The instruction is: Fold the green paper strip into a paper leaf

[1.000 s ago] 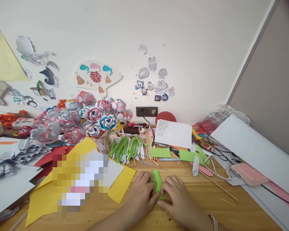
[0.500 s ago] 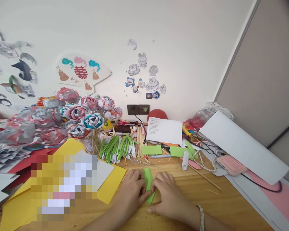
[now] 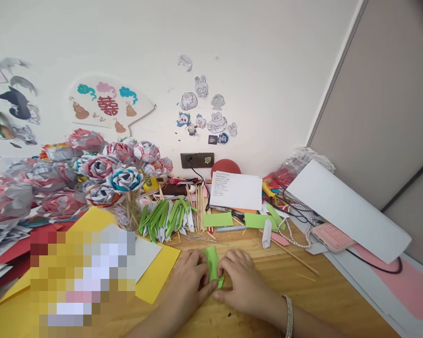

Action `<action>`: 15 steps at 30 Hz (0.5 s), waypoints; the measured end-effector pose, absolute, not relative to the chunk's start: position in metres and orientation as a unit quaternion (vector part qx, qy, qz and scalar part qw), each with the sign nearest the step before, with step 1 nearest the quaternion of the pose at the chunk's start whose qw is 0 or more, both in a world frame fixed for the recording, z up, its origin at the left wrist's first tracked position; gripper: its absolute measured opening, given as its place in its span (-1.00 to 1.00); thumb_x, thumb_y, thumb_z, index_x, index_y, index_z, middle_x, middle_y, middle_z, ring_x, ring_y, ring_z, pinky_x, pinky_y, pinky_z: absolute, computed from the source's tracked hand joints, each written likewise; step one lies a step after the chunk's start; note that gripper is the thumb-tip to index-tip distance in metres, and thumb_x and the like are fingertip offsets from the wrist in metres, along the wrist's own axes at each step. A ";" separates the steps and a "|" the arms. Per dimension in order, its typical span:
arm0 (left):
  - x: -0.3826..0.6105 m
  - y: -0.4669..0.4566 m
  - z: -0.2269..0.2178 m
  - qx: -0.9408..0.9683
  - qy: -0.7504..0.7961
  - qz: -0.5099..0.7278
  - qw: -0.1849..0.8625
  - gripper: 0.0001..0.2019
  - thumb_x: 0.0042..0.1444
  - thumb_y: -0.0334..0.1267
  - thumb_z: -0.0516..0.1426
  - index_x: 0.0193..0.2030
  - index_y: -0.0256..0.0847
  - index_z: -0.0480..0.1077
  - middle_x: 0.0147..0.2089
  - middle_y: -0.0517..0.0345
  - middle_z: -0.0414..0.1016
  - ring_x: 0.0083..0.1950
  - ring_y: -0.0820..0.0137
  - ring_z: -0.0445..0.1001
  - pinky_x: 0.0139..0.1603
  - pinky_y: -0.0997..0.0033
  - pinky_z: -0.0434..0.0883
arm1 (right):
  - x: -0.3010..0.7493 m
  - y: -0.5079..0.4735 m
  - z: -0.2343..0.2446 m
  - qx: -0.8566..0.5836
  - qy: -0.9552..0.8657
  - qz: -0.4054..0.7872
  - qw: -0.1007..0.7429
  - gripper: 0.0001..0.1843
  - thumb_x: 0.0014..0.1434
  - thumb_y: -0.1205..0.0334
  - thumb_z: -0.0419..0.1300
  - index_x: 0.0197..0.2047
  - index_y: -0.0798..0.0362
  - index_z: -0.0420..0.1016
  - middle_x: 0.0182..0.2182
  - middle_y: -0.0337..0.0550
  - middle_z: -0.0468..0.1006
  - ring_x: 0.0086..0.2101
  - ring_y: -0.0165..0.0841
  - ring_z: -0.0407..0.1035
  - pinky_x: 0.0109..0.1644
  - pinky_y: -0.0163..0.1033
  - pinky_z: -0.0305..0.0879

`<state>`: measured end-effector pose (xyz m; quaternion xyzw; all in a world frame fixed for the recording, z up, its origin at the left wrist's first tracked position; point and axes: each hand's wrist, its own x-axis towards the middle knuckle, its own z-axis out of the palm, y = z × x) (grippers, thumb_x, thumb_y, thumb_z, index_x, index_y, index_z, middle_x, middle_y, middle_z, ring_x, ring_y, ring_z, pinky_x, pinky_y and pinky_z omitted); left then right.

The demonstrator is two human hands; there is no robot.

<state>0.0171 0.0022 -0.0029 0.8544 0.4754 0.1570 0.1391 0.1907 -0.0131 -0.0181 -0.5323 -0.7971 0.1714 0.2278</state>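
You are mid-fold on the small green paper piece (image 3: 212, 265), which lies on the wooden counter (image 3: 313, 291) right in front of you, between your two hands and just ahead of the yellow sheet (image 3: 158, 277). Your left hand (image 3: 188, 281) pinches its near left edge, while your right hand (image 3: 243, 281) presses fingers (image 3: 220, 295) down at the lower tip, both sets of fingers closed on the paper rather than spread. By my judgement the crease is being set, so the next move calls for firm, even pressure along the fold line with the edges kept aligned.
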 end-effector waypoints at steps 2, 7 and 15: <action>0.017 0.002 -0.002 0.856 0.476 0.152 0.133 -0.82 0.01 -0.31 0.25 -0.54 -0.24 0.36 -0.22 0.11 0.37 -0.10 0.21 0.32 -0.11 0.22 0.32 | 0.191 -0.013 -0.019 -0.525 -0.802 0.174 0.226 -0.62 -0.15 0.11 0.43 -0.32 -0.01 0.36 -0.28 -0.28 0.37 -0.19 -0.26 0.22 -0.11 -0.20 0.05; 0.018 0.002 0.003 0.860 0.476 0.137 0.124 -0.81 0.03 -0.28 0.24 -0.53 -0.23 0.37 -0.24 0.11 0.37 -0.11 0.22 0.33 -0.13 0.24 0.33 | 0.194 -0.007 -0.017 -0.531 -0.789 0.204 0.233 -0.78 -0.02 0.21 0.36 -0.36 0.00 0.38 -0.31 -0.28 0.41 -0.19 -0.29 0.24 -0.11 -0.22 0.05; 0.020 0.003 0.001 0.851 0.487 0.130 0.146 -0.81 0.04 -0.29 0.22 -0.54 -0.23 0.35 -0.21 0.09 0.36 -0.08 0.20 0.31 -0.09 0.22 0.29 | 0.197 -0.003 -0.017 -0.517 -0.782 0.219 0.271 -0.83 0.01 0.33 0.31 -0.35 0.02 0.38 -0.38 -0.31 0.41 -0.27 -0.35 0.27 -0.16 -0.28 0.08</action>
